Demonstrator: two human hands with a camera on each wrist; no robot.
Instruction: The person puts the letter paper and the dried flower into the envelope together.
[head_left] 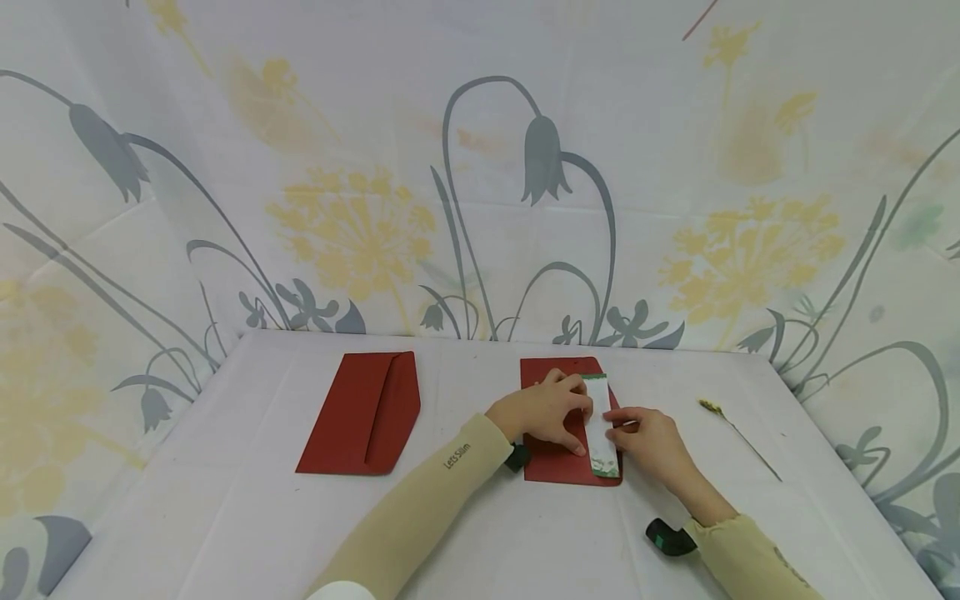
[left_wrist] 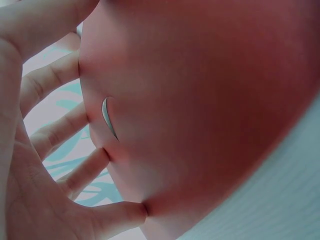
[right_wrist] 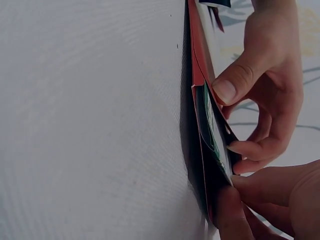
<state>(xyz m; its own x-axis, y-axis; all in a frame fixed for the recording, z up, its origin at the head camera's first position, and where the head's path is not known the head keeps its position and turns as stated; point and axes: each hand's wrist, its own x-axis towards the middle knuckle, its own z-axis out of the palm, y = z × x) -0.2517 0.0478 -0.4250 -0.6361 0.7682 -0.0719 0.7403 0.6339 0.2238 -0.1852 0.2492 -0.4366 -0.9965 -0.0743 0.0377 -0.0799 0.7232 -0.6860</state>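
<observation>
A red envelope [head_left: 551, 467] lies at the right middle of the table, a white card [head_left: 600, 421] with green printed ends along its right side. Spread over the envelope, my left hand [head_left: 546, 408] touches it with its fingertips near the card's left edge. In the left wrist view these fingers [left_wrist: 125, 214] rest on the red paper, which has a small curved slit. My right hand [head_left: 652, 442] pinches the card's right edge. Edge-on in the right wrist view, the card shows green and white at the envelope's opening, beside both hands; how deep it sits is hidden.
A second red envelope [head_left: 352, 412] lies to the left, its flap side up. Right of my hands is a thin-stemmed dried yellow flower [head_left: 738, 437]. A floral-patterned cloth [head_left: 480, 208] hangs behind the white-covered table [head_left: 225, 517].
</observation>
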